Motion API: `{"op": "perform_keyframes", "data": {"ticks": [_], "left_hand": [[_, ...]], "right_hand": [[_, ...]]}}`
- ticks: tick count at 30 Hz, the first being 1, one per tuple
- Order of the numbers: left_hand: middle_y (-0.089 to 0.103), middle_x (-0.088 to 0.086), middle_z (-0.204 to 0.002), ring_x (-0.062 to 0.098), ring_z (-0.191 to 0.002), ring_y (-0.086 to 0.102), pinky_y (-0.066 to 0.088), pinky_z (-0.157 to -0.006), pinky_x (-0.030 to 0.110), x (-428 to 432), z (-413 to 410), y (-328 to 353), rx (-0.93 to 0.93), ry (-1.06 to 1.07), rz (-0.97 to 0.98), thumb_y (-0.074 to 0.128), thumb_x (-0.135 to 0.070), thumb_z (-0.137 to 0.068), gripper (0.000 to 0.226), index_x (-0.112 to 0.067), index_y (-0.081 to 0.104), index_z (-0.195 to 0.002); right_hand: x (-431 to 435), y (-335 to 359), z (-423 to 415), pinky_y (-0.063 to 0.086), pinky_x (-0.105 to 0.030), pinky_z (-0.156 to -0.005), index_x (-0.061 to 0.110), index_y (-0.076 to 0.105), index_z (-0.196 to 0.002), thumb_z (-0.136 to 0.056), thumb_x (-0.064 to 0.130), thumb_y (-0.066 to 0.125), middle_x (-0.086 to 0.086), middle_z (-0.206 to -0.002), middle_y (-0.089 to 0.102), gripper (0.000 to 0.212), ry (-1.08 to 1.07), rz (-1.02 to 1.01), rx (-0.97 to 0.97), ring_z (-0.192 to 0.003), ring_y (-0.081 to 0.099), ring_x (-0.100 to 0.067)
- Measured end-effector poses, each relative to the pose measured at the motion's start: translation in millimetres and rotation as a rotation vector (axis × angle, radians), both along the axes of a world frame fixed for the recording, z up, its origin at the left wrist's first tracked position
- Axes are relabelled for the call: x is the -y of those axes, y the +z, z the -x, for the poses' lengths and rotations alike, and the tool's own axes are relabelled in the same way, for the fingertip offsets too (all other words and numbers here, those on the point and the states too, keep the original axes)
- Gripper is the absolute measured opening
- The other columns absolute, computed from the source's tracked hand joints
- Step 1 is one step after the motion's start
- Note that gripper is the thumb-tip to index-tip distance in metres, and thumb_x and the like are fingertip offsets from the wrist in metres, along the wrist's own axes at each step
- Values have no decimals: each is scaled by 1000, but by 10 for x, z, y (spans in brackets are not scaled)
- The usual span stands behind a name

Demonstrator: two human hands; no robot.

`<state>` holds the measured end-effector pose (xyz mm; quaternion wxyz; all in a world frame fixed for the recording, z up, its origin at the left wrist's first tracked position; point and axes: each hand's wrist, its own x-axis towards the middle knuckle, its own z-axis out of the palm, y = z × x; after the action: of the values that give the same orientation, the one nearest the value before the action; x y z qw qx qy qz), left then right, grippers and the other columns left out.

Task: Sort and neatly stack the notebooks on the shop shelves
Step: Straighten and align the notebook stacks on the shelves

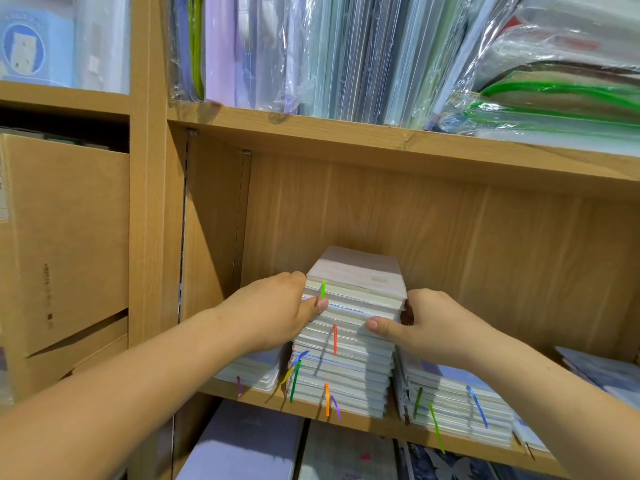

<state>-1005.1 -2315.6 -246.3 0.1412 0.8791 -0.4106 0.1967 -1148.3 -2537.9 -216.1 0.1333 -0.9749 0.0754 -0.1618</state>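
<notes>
Notebooks sit in a tall stack (346,341) on the shelf (363,424), and the left hand (277,313) and right hand (426,323) press its two sides, fingers curled, probably to square it up.

Bright, even light; glare streaks the plastic-wrapped folders (363,57) above the wooden shelf board (381,140). Below that board soft shadows fall, and straight edges bow toward the frame's edges.
</notes>
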Motion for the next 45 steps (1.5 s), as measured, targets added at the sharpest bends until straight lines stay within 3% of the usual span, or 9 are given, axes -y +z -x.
{"op": "perform_keyframes", "data": {"ticks": [2,14,24,27,29,31,34,40,45], "left_hand": [[45,-12,-80,5,-66,45,27,-51,25,15,-25,-17,0,-2,16,28,-73,-96,41,-36,29,-77],[52,-9,-64,9,-62,52,49,-55,33,-126,362,49,285,59,115,36,-72,-92,51,-29,43,-67],[57,-9,-64,9,-65,54,49,-62,38,1372,1402,-142,-17,-411,151,55,-61,-88,39,-26,53,-70],[56,-15,-78,0,-75,53,43,-64,22,2079,1633,-329,-96,-514,123,61,-60,-88,29,-33,55,-79],[58,-12,-86,1,-78,54,44,-67,21,2502,1748,-413,-154,-549,112,63,-58,-89,29,-29,61,-88],[65,3,-88,17,-80,61,53,-74,37,2894,1876,-475,-225,-545,83,62,-58,-87,41,-17,65,-90],[64,6,-74,23,-73,63,54,-69,44,3362,2092,-593,-288,-570,5,64,-58,-82,44,-14,63,-80],[45,3,-71,20,-65,46,38,-59,38,3869,2208,-813,-313,-511,-132,70,-63,-84,54,-17,45,-70],[50,-4,-72,17,-66,51,47,-63,37,3939,2231,-828,-393,-493,-63,71,-63,-80,45,-22,55,-73]], "right_hand": [[0,-25,5,40,-4,-48,45,51,-70,-85,67,68,49,-60,52,31,66,-60,23,-64,53,24],[204,58,206,52,-40,-57,20,72,-69,-74,79,68,-1,-59,67,59,-43,2,23,-59,63,-16],[1244,-97,1210,48,-37,-52,15,73,-69,-85,62,71,0,-55,64,49,-220,14,-3,-51,57,-13],[1813,-238,1760,36,-28,-49,7,68,-66,-88,56,72,-4,-48,49,54,-356,-17,31,-44,44,-11],[2148,-350,2123,35,-25,-50,9,69,-68,-91,52,70,-3,-55,56,48,-451,2,59,-56,53,-12],[2414,-468,2431,44,-26,-66,20,76,-86,-91,54,68,7,-84,70,36,-523,23,55,-87,65,-11],[2669,-679,2698,48,-30,-95,27,70,-123,-86,65,68,8,-129,64,53,-538,41,-32,-122,59,-13],[2970,-1089,2848,38,-27,-111,33,48,-149,-85,71,64,12,-154,43,76,-434,150,-35,-145,34,-7],[3113,-1253,2732,25,-28,-123,32,35,-158,-84,74,57,10,-166,26,88,-329,179,14,-154,18,-6]]}}
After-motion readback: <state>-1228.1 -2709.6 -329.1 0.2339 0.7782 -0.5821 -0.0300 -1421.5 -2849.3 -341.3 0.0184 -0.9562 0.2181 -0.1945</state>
